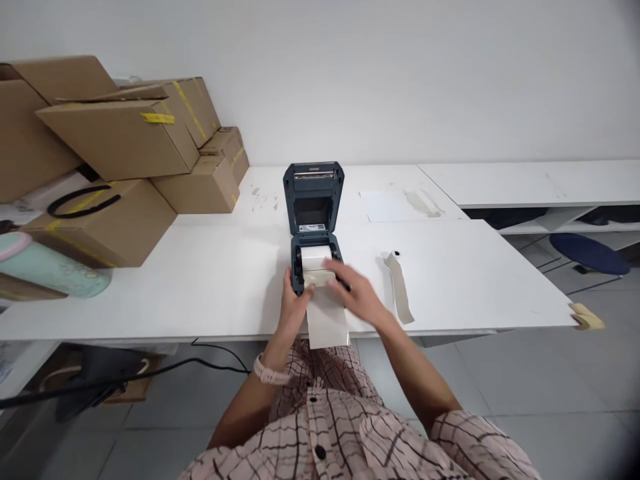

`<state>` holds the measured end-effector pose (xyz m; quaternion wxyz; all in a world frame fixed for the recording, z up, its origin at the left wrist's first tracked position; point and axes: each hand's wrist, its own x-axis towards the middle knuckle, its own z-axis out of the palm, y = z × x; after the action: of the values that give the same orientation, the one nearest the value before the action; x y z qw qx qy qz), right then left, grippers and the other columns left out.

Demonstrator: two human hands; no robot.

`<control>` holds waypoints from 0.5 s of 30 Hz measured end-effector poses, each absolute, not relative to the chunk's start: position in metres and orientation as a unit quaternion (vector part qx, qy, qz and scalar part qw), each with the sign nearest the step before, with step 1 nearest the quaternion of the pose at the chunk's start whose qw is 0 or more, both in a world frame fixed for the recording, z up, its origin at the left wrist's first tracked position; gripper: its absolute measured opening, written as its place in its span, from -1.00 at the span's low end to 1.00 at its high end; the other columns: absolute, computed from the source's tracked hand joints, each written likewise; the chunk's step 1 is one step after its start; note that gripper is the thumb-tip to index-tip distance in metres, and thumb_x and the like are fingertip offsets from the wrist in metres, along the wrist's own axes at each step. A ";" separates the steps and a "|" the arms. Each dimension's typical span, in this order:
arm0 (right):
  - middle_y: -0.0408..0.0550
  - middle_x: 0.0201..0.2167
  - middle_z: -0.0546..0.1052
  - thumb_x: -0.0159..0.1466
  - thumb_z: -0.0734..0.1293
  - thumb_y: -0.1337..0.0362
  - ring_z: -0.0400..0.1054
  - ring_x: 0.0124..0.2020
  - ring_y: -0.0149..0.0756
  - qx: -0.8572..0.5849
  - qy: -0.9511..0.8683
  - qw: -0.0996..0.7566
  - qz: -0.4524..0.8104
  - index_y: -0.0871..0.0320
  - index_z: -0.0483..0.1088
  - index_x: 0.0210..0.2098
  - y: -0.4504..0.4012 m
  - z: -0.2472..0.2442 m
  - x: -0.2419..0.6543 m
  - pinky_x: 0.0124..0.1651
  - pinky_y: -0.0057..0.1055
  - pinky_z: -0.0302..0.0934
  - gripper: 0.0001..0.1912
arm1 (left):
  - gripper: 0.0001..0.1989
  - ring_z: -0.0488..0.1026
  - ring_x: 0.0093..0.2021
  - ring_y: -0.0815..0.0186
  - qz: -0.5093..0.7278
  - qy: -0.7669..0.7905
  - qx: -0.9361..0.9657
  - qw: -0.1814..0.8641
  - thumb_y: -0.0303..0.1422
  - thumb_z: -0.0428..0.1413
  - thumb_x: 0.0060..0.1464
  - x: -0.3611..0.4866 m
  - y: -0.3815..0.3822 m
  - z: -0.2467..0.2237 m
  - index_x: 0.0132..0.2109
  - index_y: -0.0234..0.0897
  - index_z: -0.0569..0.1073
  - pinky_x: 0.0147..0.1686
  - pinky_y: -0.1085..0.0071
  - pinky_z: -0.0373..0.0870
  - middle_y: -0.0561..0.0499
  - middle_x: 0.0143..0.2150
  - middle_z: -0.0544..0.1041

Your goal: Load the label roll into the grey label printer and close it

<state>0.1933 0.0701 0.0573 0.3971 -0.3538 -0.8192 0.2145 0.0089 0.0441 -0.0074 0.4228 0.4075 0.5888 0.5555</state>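
Note:
A dark label printer (314,217) stands on the white table with its lid raised. Inside it lies a white label roll (316,256), and a pale strip of label paper (327,320) runs out over the table's front edge. My left hand (294,303) grips the printer's front left corner, its thumb at the paper strip. Above the right side of the opening is my right hand (353,290), slightly blurred, fingers apart and near the paper. Right of the printer, a small roll with a curled strip (400,290) lies on the table.
Cardboard boxes (120,140) are piled at the left, with a black band on one. A mint bottle (55,263) lies near them. A flat white sheet (383,207) rests at the back. Beyond the table's right end is a blue stool (590,253). A black cable hangs below the table.

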 end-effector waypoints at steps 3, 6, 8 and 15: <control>-0.01 0.38 0.28 0.41 0.14 -0.17 0.13 0.41 -0.05 -0.403 -0.713 0.529 0.221 -0.06 0.16 0.38 0.141 0.095 0.199 0.41 0.08 0.08 -0.36 | -0.03 0.26 0.37 -0.04 0.536 0.587 0.371 0.480 -0.02 0.27 0.05 0.018 0.011 -0.005 0.46 -0.11 -0.01 0.24 0.10 0.35 -0.24 0.44 0.19; -0.12 0.50 0.03 0.36 0.00 -0.34 -0.09 0.49 -0.12 -0.388 -0.692 0.527 0.304 -0.12 -0.04 0.44 0.223 0.128 0.187 0.47 0.07 -0.12 -0.21 | -0.03 0.28 0.36 -0.01 0.534 0.578 0.374 0.491 -0.02 0.27 0.05 0.020 -0.002 -0.001 0.46 -0.13 -0.01 0.24 0.12 0.36 -0.23 0.43 0.23; -0.11 0.49 0.06 0.33 -0.09 -0.39 -0.09 0.49 -0.10 -0.367 -0.698 0.504 0.354 -0.09 -0.01 0.43 0.258 0.143 0.176 0.46 0.13 -0.16 -0.15 | -0.01 0.26 0.37 -0.01 0.531 0.580 0.376 0.490 -0.02 0.28 0.04 0.018 -0.002 0.000 0.46 -0.14 -0.01 0.25 0.14 0.36 -0.24 0.44 0.20; -0.10 0.36 0.28 0.39 -0.05 -0.31 0.10 0.41 -0.15 -0.341 -0.710 0.536 0.303 -0.09 0.22 0.30 0.184 0.138 0.181 0.45 -0.03 -0.07 -0.29 | 0.02 0.23 0.40 0.01 0.543 0.545 0.376 0.517 -0.04 0.30 0.03 0.013 -0.004 -0.003 0.48 -0.08 -0.06 0.31 0.11 0.28 -0.19 0.47 0.16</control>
<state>0.1807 0.1836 0.1380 0.5362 -0.3406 -0.7102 0.3035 0.0125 -0.0041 -0.0034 0.5167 0.3763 0.5451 0.5425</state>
